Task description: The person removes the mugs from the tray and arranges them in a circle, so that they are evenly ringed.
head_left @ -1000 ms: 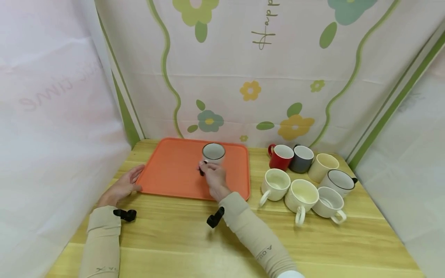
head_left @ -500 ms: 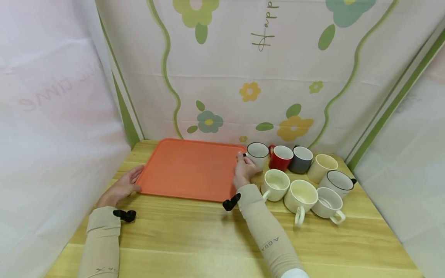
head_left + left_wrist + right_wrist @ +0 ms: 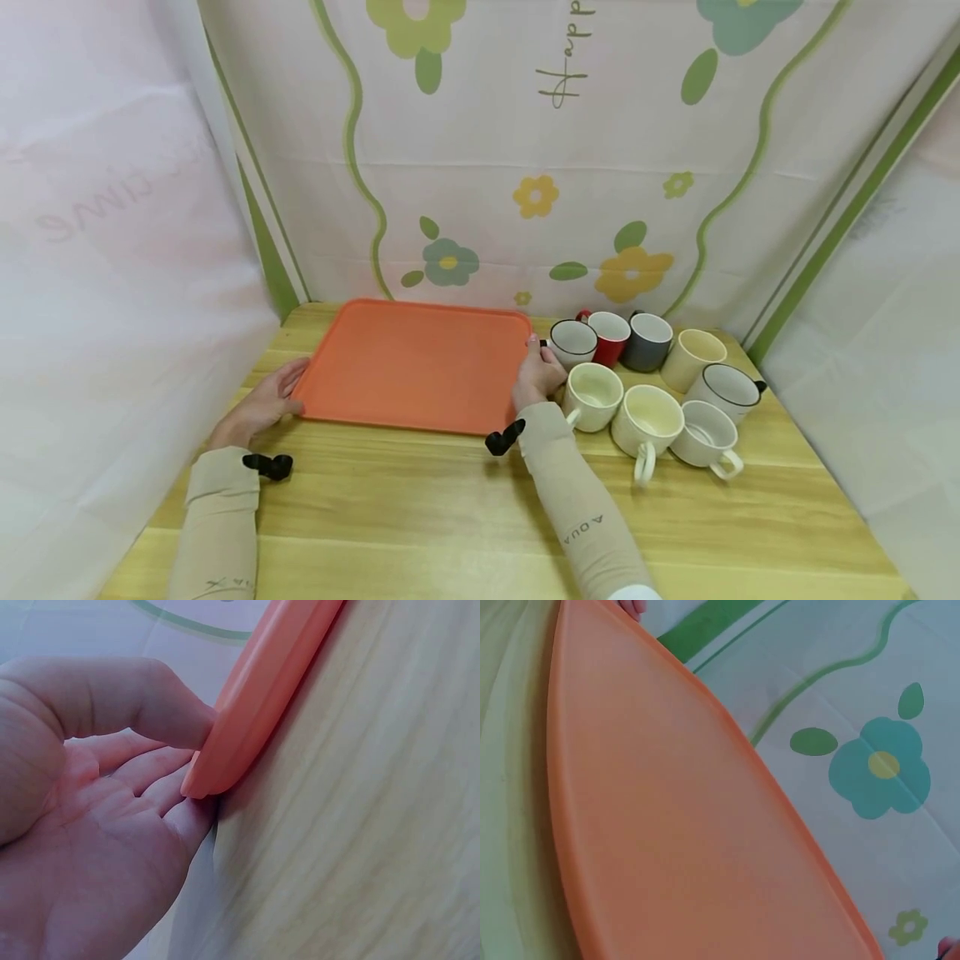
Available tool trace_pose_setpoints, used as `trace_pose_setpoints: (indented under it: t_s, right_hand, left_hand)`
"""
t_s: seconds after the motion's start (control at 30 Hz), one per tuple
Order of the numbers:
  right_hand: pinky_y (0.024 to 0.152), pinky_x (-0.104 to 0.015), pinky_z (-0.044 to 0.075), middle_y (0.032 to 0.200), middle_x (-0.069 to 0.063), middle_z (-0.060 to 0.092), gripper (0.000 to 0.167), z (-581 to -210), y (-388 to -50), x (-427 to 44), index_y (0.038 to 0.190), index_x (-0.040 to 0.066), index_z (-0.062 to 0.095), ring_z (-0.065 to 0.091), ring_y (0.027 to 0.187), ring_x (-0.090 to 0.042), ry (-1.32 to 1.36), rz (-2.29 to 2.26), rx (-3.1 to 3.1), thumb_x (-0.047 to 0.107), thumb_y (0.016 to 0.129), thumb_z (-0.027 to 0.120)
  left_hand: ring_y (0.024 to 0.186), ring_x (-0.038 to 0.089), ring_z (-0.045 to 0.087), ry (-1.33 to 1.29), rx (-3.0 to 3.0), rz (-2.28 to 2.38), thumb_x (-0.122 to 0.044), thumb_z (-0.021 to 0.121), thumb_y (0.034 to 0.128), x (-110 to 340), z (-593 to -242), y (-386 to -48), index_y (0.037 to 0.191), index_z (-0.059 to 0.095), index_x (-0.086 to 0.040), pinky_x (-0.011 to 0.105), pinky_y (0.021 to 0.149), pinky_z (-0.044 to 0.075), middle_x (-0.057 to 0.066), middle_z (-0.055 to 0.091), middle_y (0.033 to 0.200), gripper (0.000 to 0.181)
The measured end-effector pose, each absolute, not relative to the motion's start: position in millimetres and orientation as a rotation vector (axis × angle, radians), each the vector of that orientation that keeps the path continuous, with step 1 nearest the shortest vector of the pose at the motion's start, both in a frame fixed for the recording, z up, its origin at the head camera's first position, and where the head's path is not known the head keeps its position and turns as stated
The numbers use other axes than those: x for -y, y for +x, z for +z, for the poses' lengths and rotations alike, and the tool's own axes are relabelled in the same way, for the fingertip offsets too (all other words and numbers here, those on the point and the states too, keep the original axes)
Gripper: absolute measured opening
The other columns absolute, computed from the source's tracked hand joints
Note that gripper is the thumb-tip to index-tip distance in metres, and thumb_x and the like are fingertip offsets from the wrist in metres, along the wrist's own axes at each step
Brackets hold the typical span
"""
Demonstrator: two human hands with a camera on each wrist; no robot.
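Observation:
My left hand (image 3: 261,406) holds the front left corner of an orange tray (image 3: 420,367). In the left wrist view the thumb (image 3: 169,705) lies on the tray's edge (image 3: 247,705) and the fingers pass beneath it. Just past the tray's right edge, my right hand (image 3: 537,375) grips the black handle of a white mug (image 3: 576,343) with a dark rim. The mug is upright, close in front of a red mug (image 3: 611,333) and partly covering it. Only a fingertip (image 3: 946,945) of the right hand shows in the right wrist view.
Right of the held mug stand a dark grey mug (image 3: 648,343), a yellow mug (image 3: 693,358) and another dark-rimmed white mug (image 3: 723,390). Nearer stand cream mugs (image 3: 592,396) (image 3: 647,421) and a whitish mug (image 3: 705,433). A flowered cloth (image 3: 480,167) rises behind the table (image 3: 390,508).
My right hand has carried the white mug from the tray rightward, off its right edge, up to the red mug. The left hand has stayed at the tray's corner.

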State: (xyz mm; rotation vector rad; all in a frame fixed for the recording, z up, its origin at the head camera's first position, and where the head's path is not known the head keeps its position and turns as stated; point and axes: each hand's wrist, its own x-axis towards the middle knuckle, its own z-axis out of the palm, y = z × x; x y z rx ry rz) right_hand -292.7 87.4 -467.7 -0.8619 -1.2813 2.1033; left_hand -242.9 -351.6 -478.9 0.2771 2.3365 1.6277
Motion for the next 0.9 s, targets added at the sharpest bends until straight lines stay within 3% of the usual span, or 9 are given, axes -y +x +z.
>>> trace_pose_setpoints:
  t_s: [0.1,0.27,0.43,0.57,0.63,0.7,0.77,0.83,0.9]
  right_hand:
    - [0.087,-0.030,0.048,0.103,-0.014,0.080,0.017,-471,-293,-87,0.091,0.003,0.083,0.063,0.098,-0.021,-0.889,2.119,1.244,0.018,0.097,0.077]
    - [0.099,-0.038,0.050,0.119,-0.018,0.077,0.026,-472,-291,-87,0.111,-0.004,0.080,0.064,0.110,-0.023,-0.911,2.120,1.212,0.019,0.099,0.074]
    - [0.086,-0.033,0.051,0.095,-0.009,0.074,0.021,-469,-289,-81,0.096,-0.002,0.079,0.063,0.092,-0.020,-0.898,2.029,1.295,0.019,0.099,0.074]
    - [0.078,-0.033,0.045,0.085,-0.004,0.059,0.027,-464,-280,-79,0.090,-0.001,0.065,0.054,0.081,-0.021,-0.807,1.976,1.550,0.023,0.099,0.073]
    - [0.087,-0.037,0.046,0.102,-0.011,0.061,0.038,-460,-272,-80,0.107,-0.004,0.062,0.057,0.095,-0.026,-0.749,1.955,1.771,0.033,0.101,0.070]
    - [0.105,-0.044,0.046,0.133,-0.020,0.059,0.061,-453,-261,-84,0.137,-0.005,0.055,0.057,0.125,-0.032,-0.679,1.929,2.007,0.044,0.102,0.066]
    - [0.124,-0.050,0.036,0.162,-0.024,0.040,0.087,-444,-249,-90,0.161,-0.003,0.033,0.039,0.153,-0.036,-0.595,1.884,2.234,0.055,0.102,0.060]
    - [0.129,-0.055,0.026,0.176,-0.021,0.020,0.098,-434,-237,-97,0.169,0.001,0.014,0.021,0.164,-0.037,-0.492,1.869,2.392,0.061,0.102,0.055]
    - [0.129,-0.055,0.027,0.175,-0.021,0.022,0.096,-422,-227,-105,0.168,0.001,0.019,0.023,0.163,-0.036,-0.352,1.842,2.505,0.062,0.103,0.053]
  left_hand:
    - [0.160,0.053,0.002,0.285,-2.330,1.632,0.016,0.061,0.0861,352,-483,-245,0.168,0.000,0.003,0.004,0.100,0.038,0.028,-0.001,0.176,0.103]
    - [0.161,0.052,0.002,0.300,-2.319,1.635,0.015,0.062,0.0867,351,-485,-248,0.168,0.000,0.003,0.007,0.105,0.038,0.027,-0.001,0.176,0.103]
    - [0.161,0.051,0.001,0.295,-2.312,1.637,0.015,0.061,0.0864,351,-481,-249,0.168,0.000,0.003,0.003,0.099,0.037,0.026,-0.002,0.177,0.103]
    - [0.161,0.051,0.001,0.278,-2.324,1.619,0.014,0.061,0.0868,353,-480,-249,0.169,0.000,0.001,0.003,0.097,0.038,0.025,-0.002,0.177,0.103]
    - [0.161,0.051,0.001,0.274,-2.341,1.597,0.013,0.061,0.0876,354,-480,-248,0.169,-0.001,0.001,0.004,0.097,0.038,0.025,-0.002,0.177,0.103]
    - [0.161,0.052,0.001,0.274,-2.358,1.575,0.012,0.061,0.0881,355,-479,-247,0.169,-0.001,0.000,0.004,0.097,0.038,0.025,-0.003,0.177,0.103]
    - [0.161,0.052,0.001,0.267,-2.373,1.552,0.011,0.060,0.0883,355,-478,-245,0.169,-0.001,0.000,0.004,0.097,0.039,0.025,-0.003,0.177,0.102]
    - [0.161,0.052,0.001,0.275,-2.395,1.507,0.010,0.060,0.0888,355,-474,-243,0.169,-0.002,0.001,0.010,0.103,0.039,0.026,-0.003,0.176,0.102]
    - [0.161,0.053,0.002,0.271,-2.420,1.459,0.009,0.061,0.0892,353,-468,-240,0.168,-0.002,0.002,0.026,0.116,0.038,0.028,-0.002,0.176,0.101]
